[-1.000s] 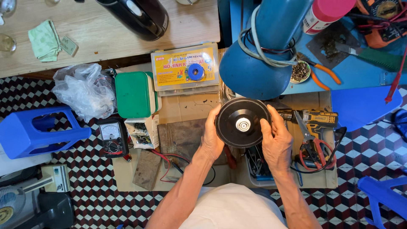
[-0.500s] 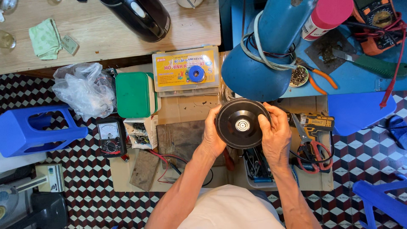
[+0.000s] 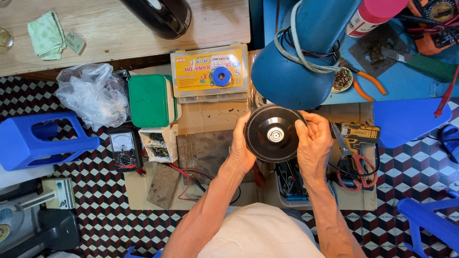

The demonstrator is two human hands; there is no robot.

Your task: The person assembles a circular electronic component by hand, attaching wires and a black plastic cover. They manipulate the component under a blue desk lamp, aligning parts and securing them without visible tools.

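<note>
2 hands, L (image 3: 243, 148) & R (image 3: 313, 143), grip 1 black disc (image 3: 272, 133).

Both bare forearms reach up from bottom of view, converging toward centre. Left hand (image 3: 242, 149) seen from back, wrist slightly bent inward, fingers curled forward and pressed against left edge of held disc. Right hand (image 3: 313, 143) opposite, back toward camera, thumb and fingertips wrapped over right edge. Hands level, apart, palms facing each other.
</note>
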